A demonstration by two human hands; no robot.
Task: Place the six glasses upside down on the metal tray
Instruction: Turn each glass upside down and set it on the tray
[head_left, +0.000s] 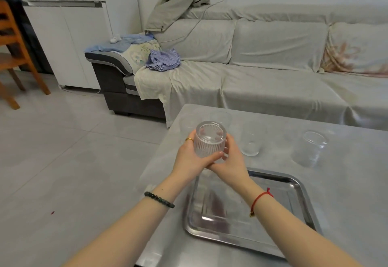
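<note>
A ribbed clear glass (210,140) is held upside down, base up, above the far left corner of the metal tray (298,195). My left hand (190,158) grips it from the left and my right hand (232,161) from the right and below. The tray lies near the table's front edge with nothing on it. Other clear glasses stand upright on the table: one (251,143) just right of my hands, one (312,148) further right, and two faint ones (221,117) (189,120) behind the held glass.
The grey table (346,193) ends at its left edge close beside the tray, with tiled floor (73,151) beyond. A covered sofa (262,77) with loose clothes stands behind the table. A wooden chair (14,52) is far left.
</note>
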